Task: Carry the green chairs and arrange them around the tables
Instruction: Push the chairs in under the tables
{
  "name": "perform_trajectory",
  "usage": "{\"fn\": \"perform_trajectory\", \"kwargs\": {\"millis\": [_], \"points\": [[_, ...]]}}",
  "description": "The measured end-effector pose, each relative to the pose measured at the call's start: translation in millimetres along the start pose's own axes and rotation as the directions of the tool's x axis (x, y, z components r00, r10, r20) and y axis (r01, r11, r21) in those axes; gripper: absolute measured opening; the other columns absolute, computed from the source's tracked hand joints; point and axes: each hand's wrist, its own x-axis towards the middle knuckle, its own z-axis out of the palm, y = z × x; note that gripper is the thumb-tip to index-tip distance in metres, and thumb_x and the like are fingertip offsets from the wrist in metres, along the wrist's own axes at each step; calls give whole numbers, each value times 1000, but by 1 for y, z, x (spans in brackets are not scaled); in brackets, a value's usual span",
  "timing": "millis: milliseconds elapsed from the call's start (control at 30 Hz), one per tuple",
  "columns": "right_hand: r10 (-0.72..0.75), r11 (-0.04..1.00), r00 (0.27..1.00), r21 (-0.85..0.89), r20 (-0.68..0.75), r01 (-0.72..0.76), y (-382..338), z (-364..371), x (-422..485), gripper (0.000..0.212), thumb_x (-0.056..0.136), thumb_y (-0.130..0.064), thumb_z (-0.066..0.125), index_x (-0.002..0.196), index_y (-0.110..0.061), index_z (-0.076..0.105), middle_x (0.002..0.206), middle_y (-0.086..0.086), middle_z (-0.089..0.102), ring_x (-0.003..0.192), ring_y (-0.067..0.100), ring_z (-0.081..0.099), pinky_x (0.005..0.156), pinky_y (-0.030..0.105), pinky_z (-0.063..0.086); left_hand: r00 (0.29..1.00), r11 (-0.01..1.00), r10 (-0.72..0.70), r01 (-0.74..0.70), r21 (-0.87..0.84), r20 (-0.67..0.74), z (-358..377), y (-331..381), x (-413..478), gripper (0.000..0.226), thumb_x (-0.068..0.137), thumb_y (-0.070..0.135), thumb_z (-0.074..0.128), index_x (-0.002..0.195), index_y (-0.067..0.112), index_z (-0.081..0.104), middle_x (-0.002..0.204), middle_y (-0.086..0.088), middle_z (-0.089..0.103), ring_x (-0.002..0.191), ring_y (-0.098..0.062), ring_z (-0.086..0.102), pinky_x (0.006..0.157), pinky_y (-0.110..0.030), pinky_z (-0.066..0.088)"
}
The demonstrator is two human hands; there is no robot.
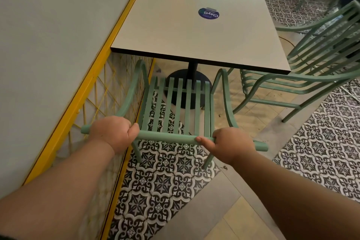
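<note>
Green chair (176, 103) in both hands (114, 132)

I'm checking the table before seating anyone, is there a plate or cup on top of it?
No, the table carries only a round blue sticker on its top, with no plate or cup anywhere on the surface.

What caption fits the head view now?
Both hands, left hand and right hand, grip a green chair facing the square table.
</note>
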Motion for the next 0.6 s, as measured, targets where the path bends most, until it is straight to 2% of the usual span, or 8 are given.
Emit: {"fn": "perform_trajectory", "kwargs": {"millis": [167, 267, 400, 500, 567, 600], "points": [[11, 1000, 1000, -11, -12, -11, -2, 0, 10, 94, 73, -99, 8, 67, -23, 63, 60, -3, 64, 48, 11, 55, 53, 32, 60, 1000, 1000, 2, -2, 9, -11, 0, -6, 12, 58, 100, 50, 30, 61, 21, 61, 59, 2, 58, 55, -15, 55, 50, -27, 37], [19, 999, 1000, -30, -1, -19, -3, 0, 9, 94, 73, -100, 7, 66, -24, 62, 57, -4, 60, 48, 11, 53, 53, 32, 60, 1000, 1000, -7, 7, 22, -7, 0, -6, 12, 58, 100, 50, 30, 59, 21, 60, 57, 3, 58, 53, -14, 54, 49, -27, 36], [40, 999, 999, -17, -24, -40, -2, 4, 12, 94, 73, -101, 8, 66, -24, 62, 61, -3, 66, 49, 12, 58, 53, 33, 62, 998, 998, -44, 43, 36, 34, -8, -2, 8, 57, 101, 49, 29, 62, 22, 61, 60, 3, 60, 56, -14, 56, 52, -28, 42], [26, 1000, 999, 15, -32, -26, -2, 1, 4, 88, 77, -97, 11, 69, -25, 61, 61, -4, 63, 51, 11, 54, 54, 33, 59, 986, 991, -111, 100, 90, 121, -20, 14, 1, 55, 100, 45, 20, 78, 24, 65, 77, 3, 61, 76, -16, 56, 73, -37, 43], [14, 997, 1000, 79, 17, -15, -2, -8, -2, 82, 80, -93, 13, 77, -28, 63, 69, -6, 63, 60, 13, 58, 61, 34, 58, 969, 985, -173, 164, 62, 178, -32, 25, -12, 52, 101, 44, 16, 105, 25, 64, 100, 2, 61, 101, -20, 53, 95, -47, 41], [2, 993, 998, 117, 58, -8, -2, -15, -6, 80, 81, -91, 14, 86, -29, 65, 79, -7, 65, 72, 15, 62, 68, 36, 59, 965, 986, -165, 167, 9, 203, -38, 30, -23, 49, 104, 45, 18, 119, 25, 60, 113, 2, 61, 113, -21, 52, 105, -52, 40]]}}
